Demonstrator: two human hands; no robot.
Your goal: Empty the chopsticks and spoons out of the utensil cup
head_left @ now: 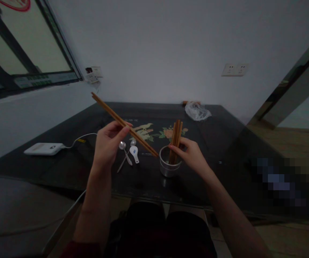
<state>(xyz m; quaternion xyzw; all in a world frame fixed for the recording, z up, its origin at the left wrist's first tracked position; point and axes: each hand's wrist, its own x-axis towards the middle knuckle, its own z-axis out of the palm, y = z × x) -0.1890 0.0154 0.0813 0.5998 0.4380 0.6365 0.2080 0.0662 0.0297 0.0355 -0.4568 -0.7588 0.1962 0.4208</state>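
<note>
Left hand (106,142) and right hand (192,154) pinch thin brown wooden chopsticks (111,112); bumps could tip the round silver metal cup (167,169).

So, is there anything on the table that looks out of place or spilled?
The crumpled plastic bag at the far side of the table looks stray, apart from the spoons. No spill is visible.
</note>
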